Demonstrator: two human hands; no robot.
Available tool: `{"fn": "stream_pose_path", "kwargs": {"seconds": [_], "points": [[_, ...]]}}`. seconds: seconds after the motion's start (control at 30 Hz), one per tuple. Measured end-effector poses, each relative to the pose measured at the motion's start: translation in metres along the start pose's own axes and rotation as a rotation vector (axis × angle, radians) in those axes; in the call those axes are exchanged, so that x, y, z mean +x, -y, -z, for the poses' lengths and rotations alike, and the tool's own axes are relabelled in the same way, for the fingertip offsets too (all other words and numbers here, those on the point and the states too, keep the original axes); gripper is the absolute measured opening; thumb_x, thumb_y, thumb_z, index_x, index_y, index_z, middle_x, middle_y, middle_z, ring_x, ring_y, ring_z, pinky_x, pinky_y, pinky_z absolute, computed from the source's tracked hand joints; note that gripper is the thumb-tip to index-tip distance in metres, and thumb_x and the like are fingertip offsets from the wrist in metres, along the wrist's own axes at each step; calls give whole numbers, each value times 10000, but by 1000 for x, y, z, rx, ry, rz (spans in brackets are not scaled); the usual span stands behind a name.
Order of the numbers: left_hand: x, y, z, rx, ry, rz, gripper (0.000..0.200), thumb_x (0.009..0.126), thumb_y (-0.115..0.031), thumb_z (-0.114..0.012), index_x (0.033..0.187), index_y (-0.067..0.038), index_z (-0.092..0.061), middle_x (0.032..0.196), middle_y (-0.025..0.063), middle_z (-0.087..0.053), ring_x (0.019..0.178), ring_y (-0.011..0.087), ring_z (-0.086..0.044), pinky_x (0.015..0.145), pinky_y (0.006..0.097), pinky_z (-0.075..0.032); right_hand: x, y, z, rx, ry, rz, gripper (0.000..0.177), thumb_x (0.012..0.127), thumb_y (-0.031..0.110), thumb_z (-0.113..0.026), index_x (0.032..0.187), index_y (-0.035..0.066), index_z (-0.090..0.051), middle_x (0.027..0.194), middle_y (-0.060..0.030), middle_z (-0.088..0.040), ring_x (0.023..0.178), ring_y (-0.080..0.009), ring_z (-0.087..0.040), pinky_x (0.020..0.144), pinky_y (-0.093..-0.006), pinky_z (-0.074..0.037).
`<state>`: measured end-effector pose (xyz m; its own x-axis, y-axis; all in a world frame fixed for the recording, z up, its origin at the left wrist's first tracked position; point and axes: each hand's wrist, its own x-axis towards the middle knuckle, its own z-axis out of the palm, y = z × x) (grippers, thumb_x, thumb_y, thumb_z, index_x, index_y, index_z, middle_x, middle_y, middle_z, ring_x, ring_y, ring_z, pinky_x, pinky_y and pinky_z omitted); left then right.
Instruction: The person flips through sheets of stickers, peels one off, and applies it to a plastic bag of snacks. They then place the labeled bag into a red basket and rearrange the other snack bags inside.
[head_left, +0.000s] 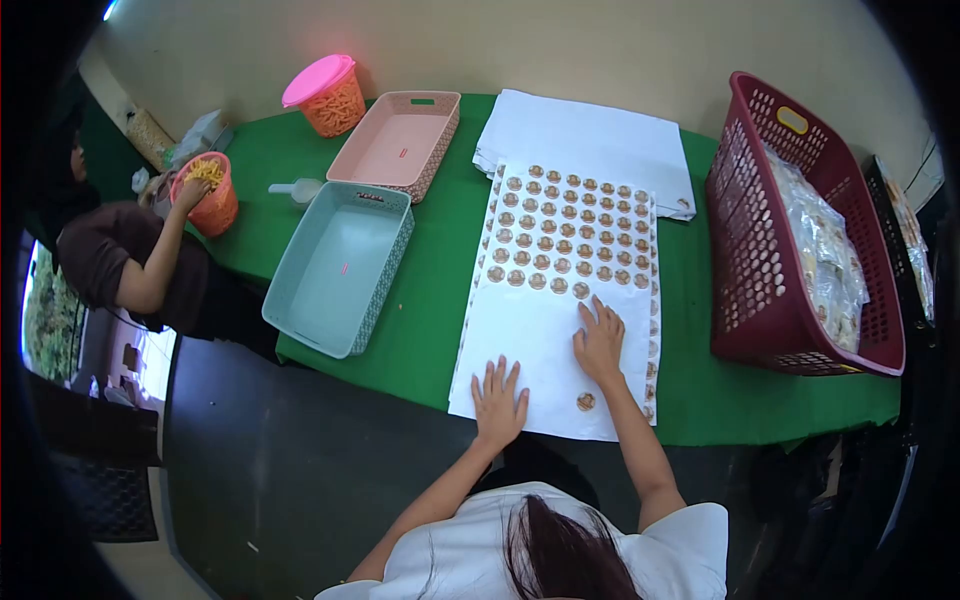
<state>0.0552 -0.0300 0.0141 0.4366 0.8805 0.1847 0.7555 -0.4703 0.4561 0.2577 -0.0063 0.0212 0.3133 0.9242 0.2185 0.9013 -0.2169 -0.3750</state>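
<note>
A white sheet [535,340] lies on the table in front of me, its upper half covered with rows of round brown-and-gold stickers [541,242]. My left hand [498,405] rests flat on the sheet's lower left, fingers spread, holding nothing. On the bare lower part, my right hand [600,342] is open, its fingertips just below and right of the lowest sticker in the rows [581,290]. One separate round sticker [586,401] sits left of my right forearm. More stickered sheets [652,340] show under the sheet's right edge.
White sheets [590,130] are stacked behind. A maroon basket [735,230] of clear packets [820,250] stands right. Left are a teal tray [330,250], pink tray [385,155], scoop [297,190] and pink-lidded tub [330,100]. A co-worker [130,260] reaches into an orange tub [215,212].
</note>
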Motion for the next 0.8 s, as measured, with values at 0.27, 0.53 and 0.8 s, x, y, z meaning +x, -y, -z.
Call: {"fn": "stream_pose_path", "kwargs": {"seconds": [0.27,0.53,0.8], "points": [[14,18,29,-68,284,-81,559,774,-358,-490,1244,-92,-344,1291,175,-276,1182,348,-261,965,508,-117,15,2,10,-16,141,101,470,700,90,-439,1156,-13,-400,1285,-121,-308,1192,-321,-245,989,-462,-151],[21,28,37,-101,426,-165,599,748,-355,-536,1256,-118,-325,1297,177,-256,1181,360,-256,960,512,-147,20,-2,16,85,197,127,458,723,84,-450,1162,-24,-384,1272,-138,-323,1181,-288,-289,990,-464,-164],[36,17,39,-19,615,-135,674,694,-239,-627,1266,-137,-286,1275,230,-208,1152,411,-235,893,620,-174,19,3,14,147,131,61,415,737,56,-447,1145,-13,-415,1286,-139,-314,1177,-280,-305,982,-474,-186]]}}
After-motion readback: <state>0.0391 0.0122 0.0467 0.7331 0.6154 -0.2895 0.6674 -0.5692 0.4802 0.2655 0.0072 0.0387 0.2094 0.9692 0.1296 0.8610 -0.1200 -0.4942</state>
